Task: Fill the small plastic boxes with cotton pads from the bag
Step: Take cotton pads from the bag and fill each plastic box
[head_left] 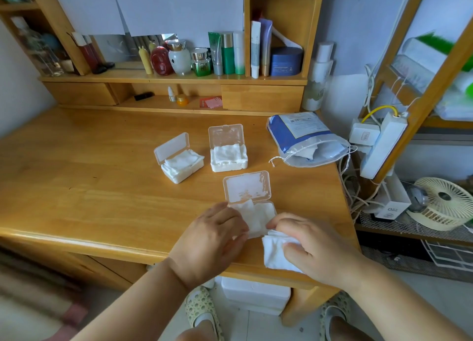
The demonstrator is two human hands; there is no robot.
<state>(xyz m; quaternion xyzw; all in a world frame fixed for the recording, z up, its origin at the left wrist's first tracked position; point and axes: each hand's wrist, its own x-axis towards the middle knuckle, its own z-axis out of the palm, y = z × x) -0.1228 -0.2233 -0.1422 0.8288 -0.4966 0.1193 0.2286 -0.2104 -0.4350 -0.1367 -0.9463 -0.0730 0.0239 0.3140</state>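
The left hand (217, 235) lies over the near-left part of the nearest box (256, 217), its fingers (239, 231) loosely bent and laid on the cotton pads (258, 216) already inside, holding them down rather than pinching anything that can be seen. Just right of those fingers, the right hand (314, 246) grips a loose stack of pads (275, 248) at the box's near-right corner, thumb on top and the other fingers curled around the stack. The box's lid (247, 187) stands open beyond both sets of fingers. Farther out on the counter (102, 161), two more boxes (181, 162) (228, 156) sit with lids up and already heaped with pads, and the bag (307, 141) lies open well beyond the right fingers. To seat this stack well, it probably pays to square its edges first, tip the far edge in under the lid hinge, then let the left fingers lift away only as the new pads slide over the old ones. Pressing flat and evenly should stop corners from catching on the rim and keep the lid able to close.
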